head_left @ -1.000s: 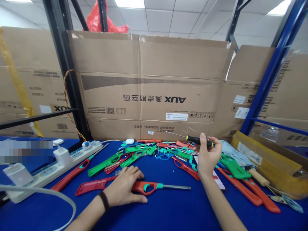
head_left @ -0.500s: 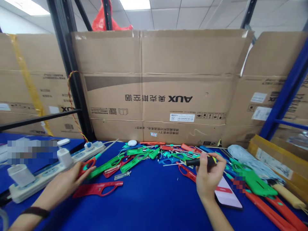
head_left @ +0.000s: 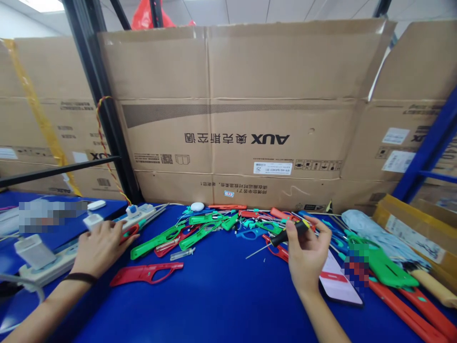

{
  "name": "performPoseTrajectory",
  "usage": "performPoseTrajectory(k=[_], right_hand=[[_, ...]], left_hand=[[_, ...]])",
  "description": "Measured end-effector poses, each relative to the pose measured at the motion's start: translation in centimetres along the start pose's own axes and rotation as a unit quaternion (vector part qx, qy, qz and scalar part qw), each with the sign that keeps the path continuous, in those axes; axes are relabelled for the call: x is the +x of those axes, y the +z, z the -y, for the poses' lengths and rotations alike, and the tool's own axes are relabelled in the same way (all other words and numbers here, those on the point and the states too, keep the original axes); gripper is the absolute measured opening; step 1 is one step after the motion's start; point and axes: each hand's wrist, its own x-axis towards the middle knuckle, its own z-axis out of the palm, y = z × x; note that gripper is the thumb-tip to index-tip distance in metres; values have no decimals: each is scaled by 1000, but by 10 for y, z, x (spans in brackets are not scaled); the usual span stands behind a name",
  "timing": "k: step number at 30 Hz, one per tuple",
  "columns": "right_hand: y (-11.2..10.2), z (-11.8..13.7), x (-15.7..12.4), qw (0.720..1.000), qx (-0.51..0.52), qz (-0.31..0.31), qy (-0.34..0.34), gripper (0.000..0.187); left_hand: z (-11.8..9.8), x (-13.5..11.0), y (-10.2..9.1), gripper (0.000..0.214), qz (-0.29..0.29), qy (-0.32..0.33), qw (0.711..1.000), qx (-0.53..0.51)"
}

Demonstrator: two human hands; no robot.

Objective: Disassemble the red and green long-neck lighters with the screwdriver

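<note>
On the left, my left hand (head_left: 102, 250) reaches over the white power strip (head_left: 66, 259). Its fingers close round a red gas lighter (head_left: 133, 232) with a teal trigger; most of the body is hidden by the hand. At the right, my right hand (head_left: 310, 257) grips a screwdriver (head_left: 288, 235) by its black and yellow handle, the thin shaft slanting down to the left above the blue table. A red lighter shell half (head_left: 146, 275) lies in front of the left hand. Green lighter shell halves (head_left: 157, 240) and a clear fuel tank (head_left: 182, 254) are scattered beyond it.
Mixed lighter parts (head_left: 255, 224) pile up before the cardboard wall (head_left: 228, 114). A phone (head_left: 341, 281) lies under the right hand's side. Red lighters (head_left: 403, 309), a green shell (head_left: 387, 271) and an open carton (head_left: 416, 231) stand at the right. White chargers (head_left: 34, 252) stick up from the strip.
My left hand has turned palm-down and shifted up over the power strip with the red lighter. The screwdriver's tip has dipped lower. The camera view has tilted slightly down.
</note>
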Motion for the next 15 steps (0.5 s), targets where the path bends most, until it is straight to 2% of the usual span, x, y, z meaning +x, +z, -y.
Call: performPoseTrajectory(k=[3,5,7,12,15], right_hand=[[-1,0,4,999,10,-6,32,51],[-1,-1,7,999,-1,-13,45,47],[-1,-1,9,999,-23,-17,41,41],[-1,2,7,990,-128,-24,-60,35],[-2,4,3,980,-156,5,-124,31]], left_hand=[[-15,-2,0,41,-13,86,996,17],[-24,-11,1,34,26,150,988,-42],[-31,-27,2,31,63,183,976,-99],[-42,-75,3,29,63,179,960,-208],[-64,-90,-3,20,91,217,946,-223]])
